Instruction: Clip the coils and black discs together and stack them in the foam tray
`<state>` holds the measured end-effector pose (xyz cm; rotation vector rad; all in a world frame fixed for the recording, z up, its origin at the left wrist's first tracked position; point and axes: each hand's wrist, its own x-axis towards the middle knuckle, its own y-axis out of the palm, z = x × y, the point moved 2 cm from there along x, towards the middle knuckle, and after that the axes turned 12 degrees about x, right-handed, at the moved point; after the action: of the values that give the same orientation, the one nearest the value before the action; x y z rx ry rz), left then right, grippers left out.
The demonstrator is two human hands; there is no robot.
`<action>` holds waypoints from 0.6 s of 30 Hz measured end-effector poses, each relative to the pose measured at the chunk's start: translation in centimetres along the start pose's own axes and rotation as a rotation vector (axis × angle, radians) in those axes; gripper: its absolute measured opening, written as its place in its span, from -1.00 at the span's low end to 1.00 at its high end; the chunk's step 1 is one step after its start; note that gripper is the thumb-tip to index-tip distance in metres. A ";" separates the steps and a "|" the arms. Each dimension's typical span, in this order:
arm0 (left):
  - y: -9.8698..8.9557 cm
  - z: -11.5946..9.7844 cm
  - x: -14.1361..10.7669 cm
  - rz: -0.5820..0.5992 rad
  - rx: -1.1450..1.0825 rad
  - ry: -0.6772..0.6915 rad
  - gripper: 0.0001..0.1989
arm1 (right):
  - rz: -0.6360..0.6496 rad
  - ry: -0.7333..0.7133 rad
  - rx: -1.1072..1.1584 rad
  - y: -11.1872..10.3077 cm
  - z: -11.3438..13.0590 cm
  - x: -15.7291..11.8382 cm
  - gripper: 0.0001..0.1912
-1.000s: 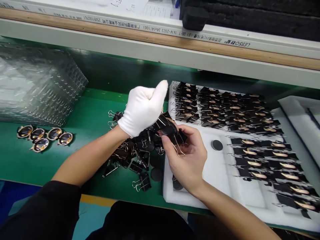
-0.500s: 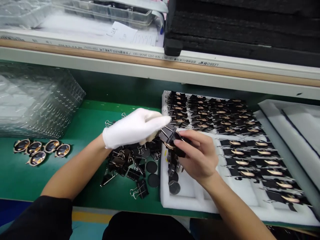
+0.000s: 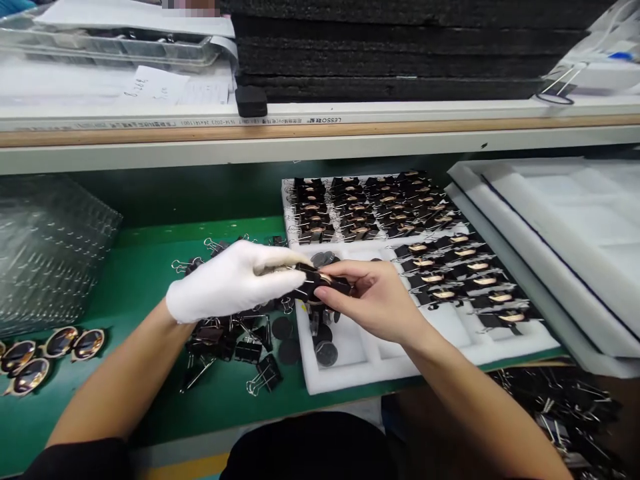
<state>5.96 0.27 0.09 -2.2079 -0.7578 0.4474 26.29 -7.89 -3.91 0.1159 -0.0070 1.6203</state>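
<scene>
White-gloved left hand (image 3: 237, 283) and bare right hand (image 3: 367, 297) both pinch a black-clipped piece (image 3: 327, 285) above the left edge of the foam tray (image 3: 350, 381); loose binder clips (image 3: 249, 350) lie beside it, clipped rows (image 3: 433, 279) farther back, black slabs (image 3: 400, 60) stacked beyond

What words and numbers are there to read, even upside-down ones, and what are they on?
"LESSO": upside down, on the long white plastic strip along the shelf edge; its other printing is too small to read surely.
Handwritten figures on the white paper slip: too blurred to read surely.
Printing on the pale paper sheet beside it: too small.
I see no other writing.
</scene>
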 end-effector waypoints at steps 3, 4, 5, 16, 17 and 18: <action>0.4 -0.7 -0.1 -0.043 -0.031 -0.061 -0.70 | -0.052 0.000 0.075 0.0 0.2 -0.2 -0.85; 0.6 -0.9 -0.2 -0.070 -0.040 -0.083 -0.69 | -0.075 0.011 0.115 0.0 0.2 -0.2 -0.84; 0.7 -1.0 -0.3 -0.098 -0.046 -0.103 -0.68 | -0.094 0.027 0.152 0.0 0.2 -0.2 -0.82; 0.1 -1.3 -0.6 -0.063 0.035 -0.123 -0.61 | -0.063 0.063 0.178 0.2 0.5 -0.2 -0.80; 0.1 -1.4 -0.6 -0.059 0.067 -0.135 -0.60 | -0.059 0.039 0.137 0.2 0.6 -0.3 -0.82; 0.3 -1.6 -0.7 -0.047 0.107 -0.138 -0.59 | -0.039 0.003 0.076 0.1 0.8 -0.5 -0.85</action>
<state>6.34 -1.20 0.95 -2.0718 -0.8368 0.6074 26.22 -8.44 -3.16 0.1712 0.0589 1.5820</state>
